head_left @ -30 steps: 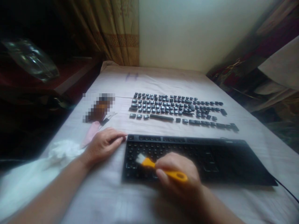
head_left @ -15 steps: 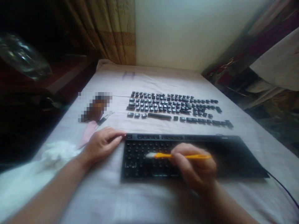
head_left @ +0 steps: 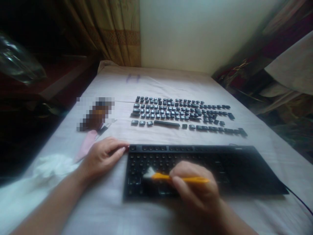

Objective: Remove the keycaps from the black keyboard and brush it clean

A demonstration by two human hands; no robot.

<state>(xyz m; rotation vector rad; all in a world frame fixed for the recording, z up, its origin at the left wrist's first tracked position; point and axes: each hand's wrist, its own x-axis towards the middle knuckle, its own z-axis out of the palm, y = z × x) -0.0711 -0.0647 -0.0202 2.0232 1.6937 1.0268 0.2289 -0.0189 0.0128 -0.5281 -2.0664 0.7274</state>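
Note:
A black keyboard base with its keycaps taken off lies across the white sheet. My right hand is closed round an orange-handled brush, whose white bristles touch the left part of the base. My left hand rests on the sheet, its curled fingertips against the base's top left corner. Beyond the base, several loose black keycaps are laid out in rows like a keyboard.
The sheet-covered surface runs back to a wall and a curtain. A crumpled white tissue and a pink item lie left of my left hand. A cable leaves the base at the right. Dark furniture stands at left.
My right hand has swept the brush over the left part of the base, first up and then back down toward me. My left hand has stayed at the corner.

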